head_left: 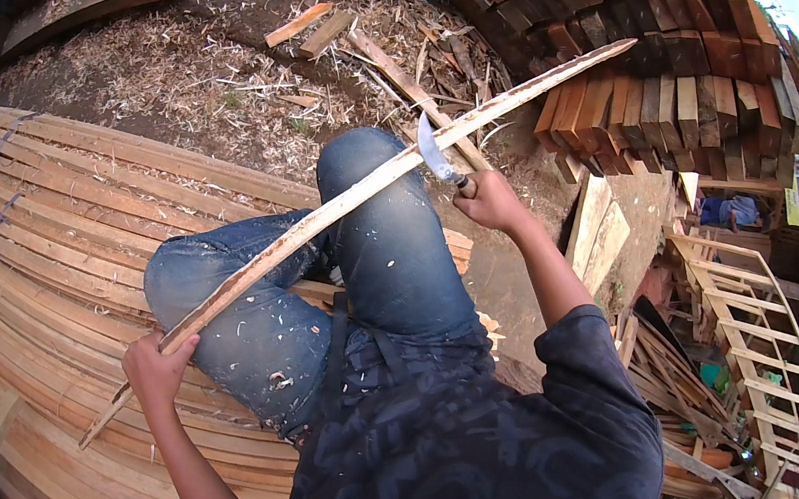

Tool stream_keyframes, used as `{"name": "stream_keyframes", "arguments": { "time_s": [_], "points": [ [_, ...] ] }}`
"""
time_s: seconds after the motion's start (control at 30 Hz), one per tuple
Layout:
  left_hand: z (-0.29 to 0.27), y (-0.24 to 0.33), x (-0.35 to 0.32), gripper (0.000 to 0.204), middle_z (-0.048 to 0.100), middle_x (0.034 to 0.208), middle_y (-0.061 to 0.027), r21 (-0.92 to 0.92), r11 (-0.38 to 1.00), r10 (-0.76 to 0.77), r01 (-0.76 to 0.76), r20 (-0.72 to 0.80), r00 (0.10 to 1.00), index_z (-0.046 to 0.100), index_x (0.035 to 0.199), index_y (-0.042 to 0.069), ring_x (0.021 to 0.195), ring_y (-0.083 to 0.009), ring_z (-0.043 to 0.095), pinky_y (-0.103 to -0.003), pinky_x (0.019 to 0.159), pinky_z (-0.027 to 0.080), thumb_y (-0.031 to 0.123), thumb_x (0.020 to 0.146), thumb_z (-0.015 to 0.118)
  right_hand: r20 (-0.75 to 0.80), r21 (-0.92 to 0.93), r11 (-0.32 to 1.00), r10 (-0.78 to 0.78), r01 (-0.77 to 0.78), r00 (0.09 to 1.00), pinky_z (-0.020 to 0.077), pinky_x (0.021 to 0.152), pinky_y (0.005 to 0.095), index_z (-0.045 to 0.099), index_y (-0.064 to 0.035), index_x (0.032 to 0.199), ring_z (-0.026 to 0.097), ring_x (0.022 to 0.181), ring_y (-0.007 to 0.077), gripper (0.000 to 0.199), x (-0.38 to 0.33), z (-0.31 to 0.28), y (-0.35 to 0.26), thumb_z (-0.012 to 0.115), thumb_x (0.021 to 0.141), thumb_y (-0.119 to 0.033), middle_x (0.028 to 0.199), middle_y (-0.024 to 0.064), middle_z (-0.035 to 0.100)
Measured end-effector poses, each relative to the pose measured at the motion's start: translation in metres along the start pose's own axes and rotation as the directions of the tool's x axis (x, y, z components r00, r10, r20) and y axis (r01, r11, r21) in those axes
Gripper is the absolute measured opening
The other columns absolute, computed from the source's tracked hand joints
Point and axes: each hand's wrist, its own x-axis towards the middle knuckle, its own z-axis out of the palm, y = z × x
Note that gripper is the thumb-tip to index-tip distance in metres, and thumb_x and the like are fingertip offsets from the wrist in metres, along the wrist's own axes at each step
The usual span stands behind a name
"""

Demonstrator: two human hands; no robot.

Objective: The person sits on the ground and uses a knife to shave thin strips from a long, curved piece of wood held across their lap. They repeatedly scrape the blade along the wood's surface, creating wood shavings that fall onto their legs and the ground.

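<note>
A long, pale strip of wood [315,218] with brown bark-like streaks lies slantwise across my thighs, from lower left to upper right. My left hand [159,367] is closed around its lower end, which pokes out past my fist. My right hand [492,201] grips the dark handle of a curved knife [434,149]. The knife's broad, hooked blade stands against the strip just beyond my right knee. Wood shavings dot my blue jeans [390,251].
Long stacked boards [66,243] lie under me and to the left. Shavings and offcuts [297,25] litter the ground ahead. A tall lumber stack [664,109] rises at the far right. A wooden ladder [755,344] and scrap wood [675,385] are at right. Another person [730,211] is partly visible.
</note>
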Motion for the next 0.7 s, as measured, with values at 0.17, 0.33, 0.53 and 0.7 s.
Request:
{"name": "stream_keyframes", "arguments": {
  "time_s": [0.17, 0.33, 0.53, 0.7],
  "points": [
    [0.000, -0.001, 0.000, 0.053, 0.057, 0.057, -0.0197, -0.059, 0.998, -0.006, 0.007, 0.020, 1.000, 0.063, 0.065, -0.001, 0.057, -0.0380, 0.057, -0.043, 0.055, 0.043, 0.050, 0.063, 0.076, -0.063, 0.693, 0.687, 0.362, -0.220, 0.930, 0.0357, 0.045, 0.0343, 0.043, -0.0007, 0.059, 0.044, 0.045, 0.0138, 0.030, 0.011, 0.003, -0.006, 0.063, 0.079, -0.011, 0.050, 0.0038, 0.045],
    [0.000, 0.003, -0.002, 0.052, 0.057, 0.056, -0.0191, -0.016, 1.000, -0.019, 0.019, 0.037, 0.999, 0.063, 0.063, -0.001, 0.056, -0.0361, 0.058, -0.042, 0.055, 0.044, 0.049, 0.065, 0.075, -0.082, 0.102, 0.994, -0.016, 0.025, 0.996, 0.0245, 0.041, 0.0289, 0.036, -0.0092, 0.052, 0.030, 0.042, 0.0056, 0.038, 0.011, 0.001, 0.018, 0.061, 0.079, -0.006, 0.049, -0.0037, 0.042],
    [0.003, 0.005, -0.003, 0.053, 0.055, 0.053, -0.0186, 0.008, 1.000, -0.028, 0.028, 0.021, 0.999, 0.061, 0.059, -0.001, 0.053, -0.0345, 0.057, -0.041, 0.054, 0.043, 0.050, 0.067, 0.074, 0.141, -0.311, 0.906, -0.255, 0.288, 0.956, 0.0366, 0.043, 0.0298, 0.044, -0.0068, 0.055, 0.044, 0.042, 0.0100, 0.031, 0.003, 0.018, 0.032, 0.060, 0.081, -0.011, 0.049, 0.0004, 0.047],
    [0.005, 0.005, -0.002, 0.055, 0.052, 0.051, -0.0171, -0.004, 0.998, -0.061, 0.062, 0.051, 0.997, 0.057, 0.057, -0.001, 0.050, -0.0322, 0.054, -0.040, 0.053, 0.041, 0.051, 0.068, 0.073, -0.042, 0.479, 0.863, 0.204, -0.159, 0.978, 0.0334, 0.044, 0.0311, 0.041, -0.0042, 0.056, 0.041, 0.045, 0.0105, 0.033, 0.008, 0.029, 0.037, 0.063, 0.079, -0.012, 0.048, 0.0016, 0.044]
  ]
}}
